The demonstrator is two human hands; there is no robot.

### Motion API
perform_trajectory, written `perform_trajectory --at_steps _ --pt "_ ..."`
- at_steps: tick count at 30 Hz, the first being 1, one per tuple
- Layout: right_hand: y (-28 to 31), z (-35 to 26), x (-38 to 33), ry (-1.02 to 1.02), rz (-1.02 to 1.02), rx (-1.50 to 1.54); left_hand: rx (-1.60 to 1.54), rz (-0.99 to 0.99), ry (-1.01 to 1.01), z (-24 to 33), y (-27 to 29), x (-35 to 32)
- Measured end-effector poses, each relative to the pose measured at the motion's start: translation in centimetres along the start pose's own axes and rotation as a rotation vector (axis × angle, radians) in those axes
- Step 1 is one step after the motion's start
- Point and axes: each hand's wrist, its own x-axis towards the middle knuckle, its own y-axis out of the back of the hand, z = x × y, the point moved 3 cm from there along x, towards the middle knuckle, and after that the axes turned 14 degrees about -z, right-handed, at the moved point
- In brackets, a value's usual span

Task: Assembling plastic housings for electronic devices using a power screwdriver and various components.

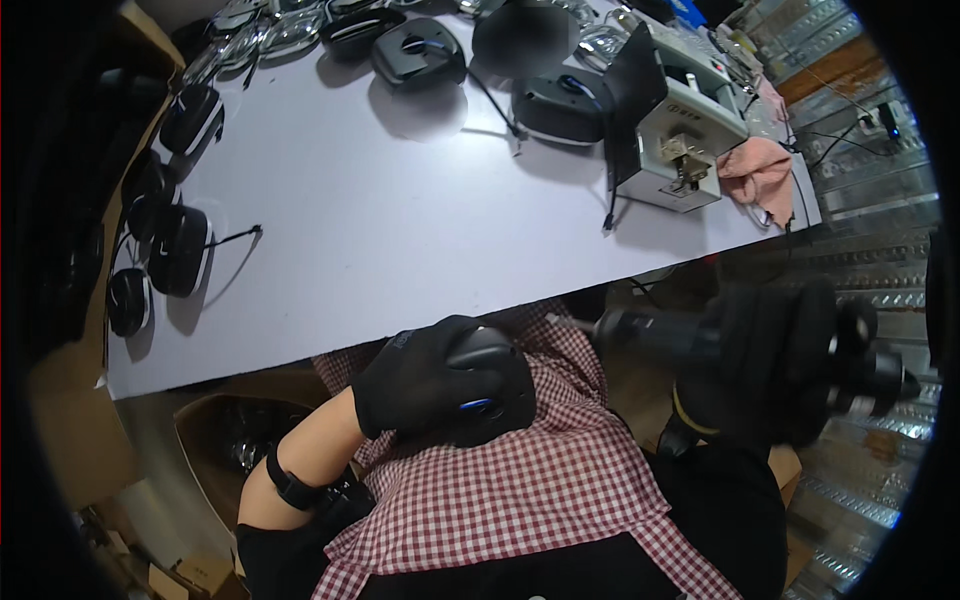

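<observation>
My left hand (415, 378), in a black glove, grips a rounded black plastic housing (516, 388) against my lap, just below the table's front edge. A short blue wire shows on the housing's lower side. To the right, my gloved right hand (765, 360) is closed around a black power screwdriver (655, 335), held roughly level. Its bit points left toward the housing but stays apart from it. Both the hand and the tool are smeared by motion. My fingertips under the housing are hidden.
On the white table (350, 260) stand several black housings (182, 250) with cables, mostly left and far. Clear plastic parts (290, 32) lie at the far left. A white box-shaped machine (680, 140) and a pink cloth (757, 172) occupy the right end. An open carton (225, 420) is below, left.
</observation>
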Motion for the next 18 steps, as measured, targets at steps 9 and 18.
perform_trajectory --at_steps 9,18 --pt "-2.6 2.1 0.0 0.050 0.066 0.021 -0.192 0.043 -0.040 -0.7 -0.5 -0.7" --pt "-1.4 2.7 0.1 -0.028 0.257 -0.099 0.390 0.301 -0.558 1.9 -1.5 -2.6"
